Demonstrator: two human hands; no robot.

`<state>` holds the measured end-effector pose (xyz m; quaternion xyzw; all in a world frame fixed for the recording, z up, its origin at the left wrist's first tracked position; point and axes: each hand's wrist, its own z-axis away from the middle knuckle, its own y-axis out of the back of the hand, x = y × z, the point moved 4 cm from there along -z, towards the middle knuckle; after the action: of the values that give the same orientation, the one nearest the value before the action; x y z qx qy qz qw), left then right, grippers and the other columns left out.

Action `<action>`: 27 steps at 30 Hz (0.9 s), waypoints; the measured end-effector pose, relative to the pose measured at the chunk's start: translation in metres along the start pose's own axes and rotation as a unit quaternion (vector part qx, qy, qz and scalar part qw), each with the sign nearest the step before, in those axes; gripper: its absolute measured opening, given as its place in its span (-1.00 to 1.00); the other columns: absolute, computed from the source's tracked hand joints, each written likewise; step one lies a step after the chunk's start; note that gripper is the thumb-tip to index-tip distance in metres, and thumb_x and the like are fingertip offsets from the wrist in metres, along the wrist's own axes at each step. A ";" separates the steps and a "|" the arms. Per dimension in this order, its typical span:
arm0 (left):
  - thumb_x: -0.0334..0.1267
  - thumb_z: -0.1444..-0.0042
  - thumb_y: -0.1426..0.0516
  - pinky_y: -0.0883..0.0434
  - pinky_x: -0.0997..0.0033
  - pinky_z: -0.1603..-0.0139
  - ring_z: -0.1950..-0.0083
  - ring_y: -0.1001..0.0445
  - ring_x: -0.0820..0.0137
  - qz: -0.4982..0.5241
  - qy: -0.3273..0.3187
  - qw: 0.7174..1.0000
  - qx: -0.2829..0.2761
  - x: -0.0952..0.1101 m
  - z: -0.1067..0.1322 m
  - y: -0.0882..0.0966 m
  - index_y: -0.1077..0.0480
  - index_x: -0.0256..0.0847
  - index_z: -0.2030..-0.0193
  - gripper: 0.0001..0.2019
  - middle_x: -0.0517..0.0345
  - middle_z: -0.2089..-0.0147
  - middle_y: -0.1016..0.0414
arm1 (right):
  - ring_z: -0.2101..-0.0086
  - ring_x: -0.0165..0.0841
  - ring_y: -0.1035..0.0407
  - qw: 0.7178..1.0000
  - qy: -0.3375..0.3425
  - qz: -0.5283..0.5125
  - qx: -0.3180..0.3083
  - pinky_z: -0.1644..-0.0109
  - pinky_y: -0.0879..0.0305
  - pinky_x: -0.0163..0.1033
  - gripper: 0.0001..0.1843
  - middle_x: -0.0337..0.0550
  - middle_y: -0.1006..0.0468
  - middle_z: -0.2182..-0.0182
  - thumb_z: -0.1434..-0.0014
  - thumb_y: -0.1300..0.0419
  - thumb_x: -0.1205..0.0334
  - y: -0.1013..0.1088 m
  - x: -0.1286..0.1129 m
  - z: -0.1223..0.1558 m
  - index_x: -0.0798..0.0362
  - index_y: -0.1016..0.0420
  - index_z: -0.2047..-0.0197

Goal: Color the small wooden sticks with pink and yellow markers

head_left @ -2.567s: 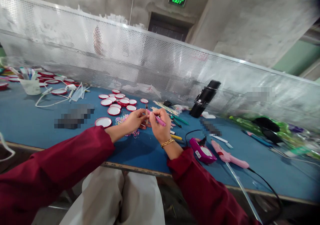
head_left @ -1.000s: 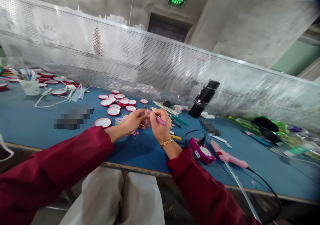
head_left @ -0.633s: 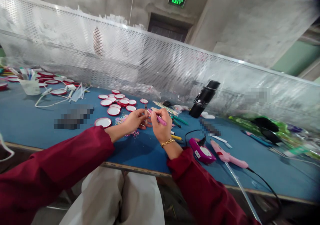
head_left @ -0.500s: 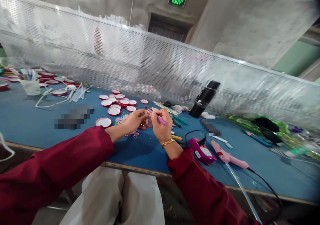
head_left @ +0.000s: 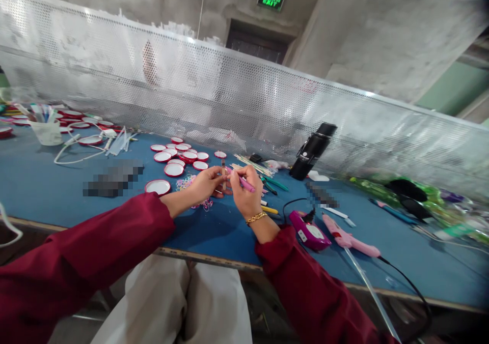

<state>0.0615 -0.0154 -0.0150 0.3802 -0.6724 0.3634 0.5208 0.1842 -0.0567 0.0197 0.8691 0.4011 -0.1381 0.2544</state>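
My left hand [head_left: 208, 183] is closed on a small flat wooden stick [head_left: 223, 170], held upright with a dark mark near its top. Close beside it, my right hand [head_left: 246, 189] grips a pink-purple pen [head_left: 245, 183] like a writing tool. The pen's front end is at the stick, but the fingers hide whether its tip touches. Beneath my left hand lies a heap of small coloured loops [head_left: 185, 182]. Several red-rimmed white lids [head_left: 174, 169] are spread on the blue table [head_left: 225, 232] beyond my left wrist.
To the right lie a purple power box [head_left: 309, 232], a pink glue gun [head_left: 347, 239] with a long clear glue stick, and a black flask [head_left: 312, 150]. Sticks and pens [head_left: 277, 183] lie behind my right hand. A cup of pens [head_left: 46, 132] stands far left. A perforated metal screen [head_left: 260, 99] runs behind.
Hardly anything differs. The pen in my right hand has shifted very slightly against the stick, while my left hand holds still.
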 end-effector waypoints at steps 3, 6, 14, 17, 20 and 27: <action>-0.15 -0.14 -0.16 -0.43 0.57 0.50 0.43 -0.54 0.49 0.002 0.002 1.000 0.001 0.000 0.000 0.000 -0.33 -0.21 0.15 -0.78 0.14 0.34 -0.52 | 0.43 -0.38 -0.33 1.000 0.002 0.000 0.005 0.29 -0.26 -0.24 -0.84 -0.23 -0.45 0.46 -0.20 -0.10 0.18 0.000 0.000 0.000 0.02 -0.30 0.39; -0.15 -0.14 -0.16 -0.44 0.57 0.50 0.42 -0.54 0.48 0.001 0.001 1.000 0.002 0.000 0.000 0.000 -0.33 -0.22 0.14 -0.77 0.15 0.34 -0.51 | 0.43 -0.38 -0.33 1.000 0.000 0.001 0.001 0.29 -0.26 -0.24 -0.84 -0.23 -0.45 0.47 -0.21 -0.10 0.18 0.000 0.000 0.000 0.02 -0.30 0.40; -0.17 -0.15 -0.14 -0.44 0.57 0.49 0.40 -0.56 0.47 -0.001 -0.002 1.000 -0.005 -0.002 -0.001 0.001 -0.31 -0.22 0.16 -0.80 0.14 0.32 -0.53 | 0.43 -0.39 -0.33 1.000 0.003 0.004 0.006 0.30 -0.23 -0.25 -0.84 -0.24 -0.44 0.48 -0.20 -0.10 0.19 0.001 -0.002 0.000 0.02 -0.30 0.41; -0.16 -0.15 -0.15 -0.44 0.57 0.50 0.40 -0.56 0.47 -0.003 -0.003 1.000 -0.001 -0.002 -0.002 0.002 -0.31 -0.21 0.16 -0.80 0.13 0.31 -0.53 | 0.44 -0.38 -0.32 1.000 0.000 0.001 0.004 0.30 -0.24 -0.24 -0.83 -0.24 -0.44 0.48 -0.20 -0.10 0.19 0.001 -0.002 0.000 0.02 -0.29 0.42; -0.15 -0.15 -0.15 -0.44 0.58 0.50 0.40 -0.56 0.46 -0.003 -0.005 1.000 -0.009 -0.003 -0.002 0.002 -0.32 -0.21 0.16 -0.79 0.12 0.30 -0.54 | 0.44 -0.38 -0.33 1.000 -0.004 0.000 0.006 0.30 -0.24 -0.24 -0.84 -0.24 -0.45 0.48 -0.20 -0.10 0.19 0.001 -0.002 0.000 0.02 -0.29 0.41; -0.13 -0.13 -0.16 -0.43 0.58 0.49 0.42 -0.54 0.49 -0.002 -0.012 1.000 -0.011 -0.004 -0.002 0.001 -0.33 -0.21 0.16 -0.77 0.14 0.34 -0.53 | 0.44 -0.39 -0.33 1.000 -0.002 -0.005 0.003 0.31 -0.24 -0.24 -0.85 -0.24 -0.44 0.48 -0.19 -0.10 0.19 0.001 -0.002 0.000 0.02 -0.30 0.41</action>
<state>0.0617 -0.0124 -0.0184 0.3802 -0.6815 0.3504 0.5179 0.1833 -0.0587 0.0209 0.8678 0.4041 -0.1424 0.2518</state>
